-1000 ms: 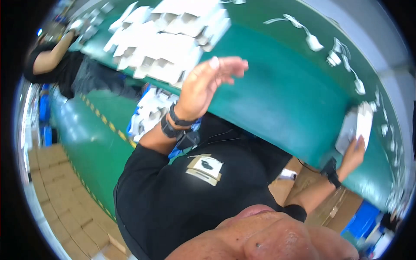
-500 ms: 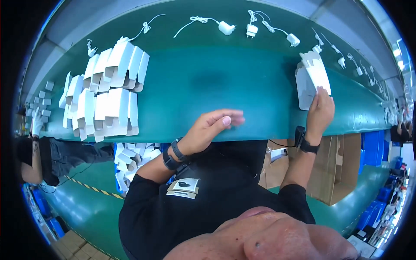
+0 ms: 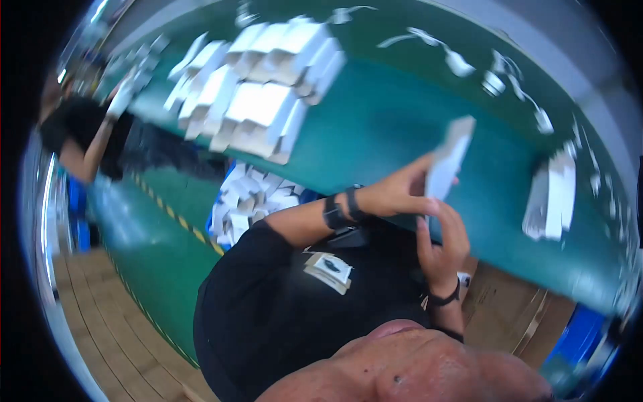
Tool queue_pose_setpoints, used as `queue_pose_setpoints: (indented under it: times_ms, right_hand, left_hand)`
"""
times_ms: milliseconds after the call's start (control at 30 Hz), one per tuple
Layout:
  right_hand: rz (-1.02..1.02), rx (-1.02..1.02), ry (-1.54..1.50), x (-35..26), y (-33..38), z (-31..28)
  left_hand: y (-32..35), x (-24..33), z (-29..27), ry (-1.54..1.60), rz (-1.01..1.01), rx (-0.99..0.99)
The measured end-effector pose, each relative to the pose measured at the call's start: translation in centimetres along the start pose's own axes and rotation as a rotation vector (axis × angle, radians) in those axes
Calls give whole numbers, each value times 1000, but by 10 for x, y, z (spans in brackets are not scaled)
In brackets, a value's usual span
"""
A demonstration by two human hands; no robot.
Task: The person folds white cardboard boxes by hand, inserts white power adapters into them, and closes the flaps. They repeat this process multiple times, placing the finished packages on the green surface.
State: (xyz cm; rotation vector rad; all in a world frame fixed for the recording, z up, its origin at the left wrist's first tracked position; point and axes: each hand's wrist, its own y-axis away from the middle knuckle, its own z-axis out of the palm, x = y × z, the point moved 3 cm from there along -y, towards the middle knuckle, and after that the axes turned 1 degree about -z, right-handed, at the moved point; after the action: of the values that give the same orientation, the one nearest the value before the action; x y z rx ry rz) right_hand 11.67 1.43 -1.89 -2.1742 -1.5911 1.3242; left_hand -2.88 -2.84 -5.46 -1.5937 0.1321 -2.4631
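1. The person holds a flat white carton upright in front of the chest, over the near edge of the green table.
2. The left hand is closed on the carton's lower left side, thumb and fingers pinching it; a dark wristband sits on that wrist.
3. The right hand is under the carton, fingers curled up against its lower edge, gripping it from below; this wrist also carries a dark band.
4. The picture is blurred by motion, so finer detail of the carton cannot be told.
5. A large batch of folded white cartons lies toward the far left corner of the table, well apart from the hands.
6. A smaller stack of white cartons sits near the right edge of the table.
7. White chargers with cables lie scattered along the far edge.
8. A bin of white cartons stands below the near edge, left of the person.
9. Another person in black is at the left end of the table.
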Motion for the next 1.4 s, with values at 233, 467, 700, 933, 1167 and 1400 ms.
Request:
queue_pose_setpoints:
  times_ms: [233, 467, 700, 933, 1167, 1400]
  right_hand:
    - [293, 77, -559, 43, -8, -26]
    - [341, -439, -755, 70, -18, -37]
    - [414, -68, -676, 65, -1, -7]
    - [288, 146, -620, 57, 19, 15]
    - [268, 14, -607, 52, -23, 7]
    - [450, 17, -800, 60, -24, 6]
  left_hand:
    - [25, 4, -14, -270, -125, -215]
    - [30, 11, -5, -124, -141, -72]
    - [22, 6, -11, -473, 83, -9]
    - [36, -16, 1, 78, -118, 13]
    - [30, 3, -23, -365, 19, 107]
    - [25, 5, -19, -219, 8, 76]
